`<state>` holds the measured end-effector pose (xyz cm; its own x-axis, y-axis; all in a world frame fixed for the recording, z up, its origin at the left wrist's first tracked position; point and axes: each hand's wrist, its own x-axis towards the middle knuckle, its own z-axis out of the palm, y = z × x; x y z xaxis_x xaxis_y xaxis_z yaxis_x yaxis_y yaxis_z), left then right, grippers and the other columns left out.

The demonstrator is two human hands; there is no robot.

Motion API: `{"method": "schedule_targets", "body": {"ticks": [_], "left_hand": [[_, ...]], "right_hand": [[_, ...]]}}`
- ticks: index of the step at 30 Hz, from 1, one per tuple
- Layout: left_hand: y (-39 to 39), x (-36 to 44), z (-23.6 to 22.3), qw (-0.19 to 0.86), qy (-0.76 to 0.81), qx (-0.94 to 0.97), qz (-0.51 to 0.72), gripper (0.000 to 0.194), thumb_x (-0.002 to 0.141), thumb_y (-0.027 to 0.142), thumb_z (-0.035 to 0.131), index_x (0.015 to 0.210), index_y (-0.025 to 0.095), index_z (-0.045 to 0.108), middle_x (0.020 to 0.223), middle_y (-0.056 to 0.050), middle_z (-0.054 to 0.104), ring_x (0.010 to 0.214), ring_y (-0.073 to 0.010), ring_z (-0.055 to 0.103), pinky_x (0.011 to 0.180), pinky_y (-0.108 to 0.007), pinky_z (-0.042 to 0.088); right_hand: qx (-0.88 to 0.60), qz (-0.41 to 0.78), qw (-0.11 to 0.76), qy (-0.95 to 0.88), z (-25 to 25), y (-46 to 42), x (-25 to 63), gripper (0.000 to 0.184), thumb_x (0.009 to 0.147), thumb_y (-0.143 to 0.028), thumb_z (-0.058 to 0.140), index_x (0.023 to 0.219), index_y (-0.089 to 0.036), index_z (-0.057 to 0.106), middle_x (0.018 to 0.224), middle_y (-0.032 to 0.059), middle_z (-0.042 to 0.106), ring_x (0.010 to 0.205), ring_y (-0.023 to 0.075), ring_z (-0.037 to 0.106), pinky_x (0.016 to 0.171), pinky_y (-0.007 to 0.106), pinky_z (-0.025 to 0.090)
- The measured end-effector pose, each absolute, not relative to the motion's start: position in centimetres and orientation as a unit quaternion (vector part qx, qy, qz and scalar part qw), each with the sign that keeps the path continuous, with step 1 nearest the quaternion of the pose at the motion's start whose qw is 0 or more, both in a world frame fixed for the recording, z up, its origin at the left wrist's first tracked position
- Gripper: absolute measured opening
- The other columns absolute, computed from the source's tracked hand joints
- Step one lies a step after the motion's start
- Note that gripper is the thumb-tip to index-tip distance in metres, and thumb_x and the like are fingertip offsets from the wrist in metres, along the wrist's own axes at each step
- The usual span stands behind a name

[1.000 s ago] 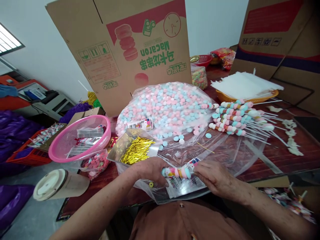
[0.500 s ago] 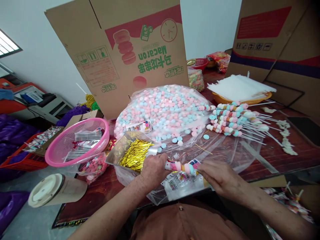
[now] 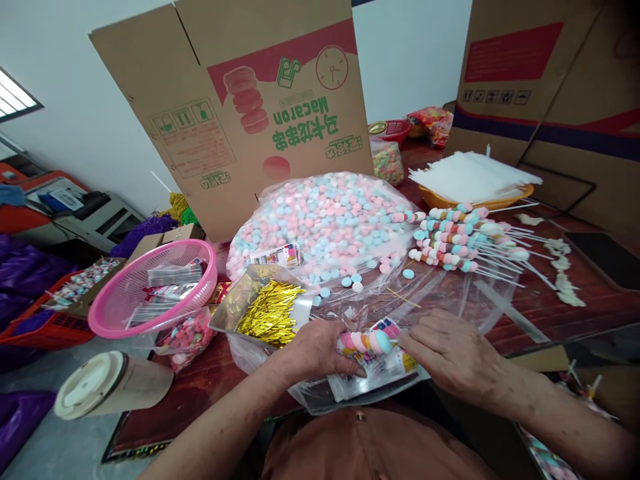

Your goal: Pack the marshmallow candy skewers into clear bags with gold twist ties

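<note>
A skewer of pink, white and blue round candies (image 3: 373, 341) is in my left hand (image 3: 320, 350), whose fingers and thumb close around it. A printed clear wrapper (image 3: 345, 342) covers its left part, while the blue candy at its right end looks uncovered. Just right of that end is my right hand (image 3: 450, 347), its fingers extended towards the candy; the thumb is hidden. Printed wrappers (image 3: 353, 385) lie beneath both hands. Behind my left hand, gold twist ties (image 3: 273, 313) fill an open tray (image 3: 225, 313).
Behind stand a big bag of candies (image 3: 325, 220) and a cardboard box (image 3: 200, 100). To the right lie candy skewers (image 3: 447, 237) and a basket (image 3: 435, 198) of white sticks (image 3: 470, 175). Left are a pink basket (image 3: 103, 317) and a lidded cup (image 3: 145, 380).
My left hand's thumb has come forward along the candy skewer, whose blue end has turned towards me. My right hand has shifted slightly to the right, away from that end.
</note>
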<state>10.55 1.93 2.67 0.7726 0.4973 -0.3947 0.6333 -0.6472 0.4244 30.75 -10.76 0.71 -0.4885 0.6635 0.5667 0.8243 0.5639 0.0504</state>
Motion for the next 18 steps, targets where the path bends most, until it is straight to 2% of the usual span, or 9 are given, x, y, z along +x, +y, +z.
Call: {"method": "schedule_targets", "body": {"ticks": [3, 7, 13, 18], "left_hand": [[2.5, 10.3, 2.4, 0.359, 0.28, 0.881, -0.128, 0.051, 0.057, 0.053, 0.071, 0.097, 0.023, 0.066, 0.083, 0.001, 0.068, 0.075, -0.0181, 0.059, 0.061, -0.021, 0.039], [2.8, 9.9, 1.8, 0.359, 0.34, 0.864, -0.097, 0.039, 0.061, 0.052, 0.068, 0.086, 0.023, 0.07, 0.071, 0.004, 0.066, 0.067, -0.0144, 0.057, 0.054, -0.019, 0.035], [1.8, 10.4, 2.3, 0.323, 0.291, 0.894, -0.111, 0.043, 0.057, 0.052, 0.071, 0.089, 0.024, 0.069, 0.074, 0.002, 0.067, 0.069, -0.017, 0.058, 0.056, -0.021, 0.036], [0.4, 12.6, 2.0, 0.249, 0.311, 0.906, -0.145, 0.044, 0.06, 0.055, 0.067, 0.087, 0.02, 0.068, 0.078, -0.006, 0.067, 0.074, -0.0242, 0.061, 0.062, -0.027, 0.04]], "right_hand": [[-0.416, -0.173, 0.235, -0.861, 1.2, -10.9, 30.3, 0.019, 0.087, -0.007, 0.04, 0.09, -0.011, 0.058, 0.068, 0.0048, 0.059, 0.061, 0.0162, 0.045, 0.059, 0.033, 0.03], [-0.411, -0.153, 0.222, -0.871, 1.2, -11.4, 29.9, 0.023, 0.089, -0.01, 0.037, 0.086, -0.012, 0.059, 0.066, 0.0042, 0.059, 0.059, 0.015, 0.044, 0.057, 0.033, 0.028], [-0.449, -0.094, 0.218, -0.861, 0.1, -10.9, 30.1, 0.023, 0.088, -0.011, 0.038, 0.081, -0.015, 0.059, 0.067, 0.0045, 0.059, 0.06, 0.0152, 0.045, 0.058, 0.033, 0.027], [-0.496, 0.088, 0.192, -0.842, -1.2, -8.6, 29.1, 0.02, 0.085, -0.014, 0.041, 0.074, -0.016, 0.057, 0.069, 0.0041, 0.059, 0.059, 0.0134, 0.048, 0.054, 0.028, 0.028]]}}
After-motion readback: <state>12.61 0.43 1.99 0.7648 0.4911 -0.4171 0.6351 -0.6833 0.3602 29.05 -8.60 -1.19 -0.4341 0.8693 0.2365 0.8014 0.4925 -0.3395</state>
